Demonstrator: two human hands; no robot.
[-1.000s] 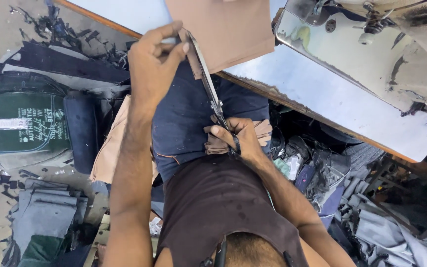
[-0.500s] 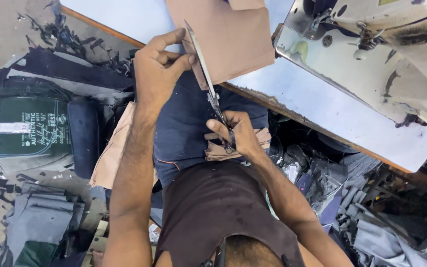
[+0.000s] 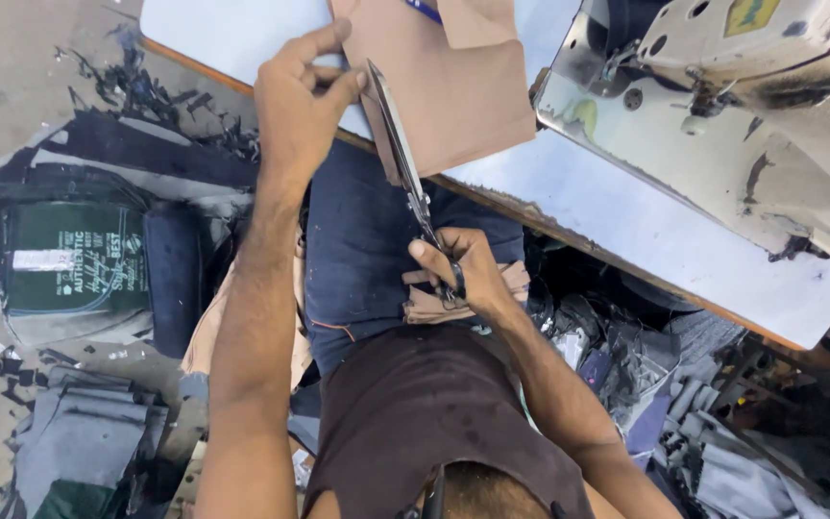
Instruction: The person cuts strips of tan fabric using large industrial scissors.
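Note:
My left hand [image 3: 298,104] pinches the left edge of a tan fabric piece [image 3: 453,86] that lies on the white table [image 3: 626,207] and hangs over its near edge. In my right hand [image 3: 463,272] are the handles of long metal scissors [image 3: 399,154], whose blades run up along the fabric's left edge toward my left fingers. Under my right hand, tan fabric scraps [image 3: 506,288] rest on my lap, over dark blue trousers [image 3: 362,250].
A worn cream sewing machine [image 3: 751,106] stands at the table's right end. A dark green and black bag [image 3: 69,259] lies on the floor at left among dark fabric scraps [image 3: 136,86]. Grey and dark cloth pieces [image 3: 722,432] are piled at lower right.
Both hands and the scissors stay on the tan fabric's edge. The view has shifted, so the sewing machine shows more at upper right. The scissors sit slightly further up the fabric.

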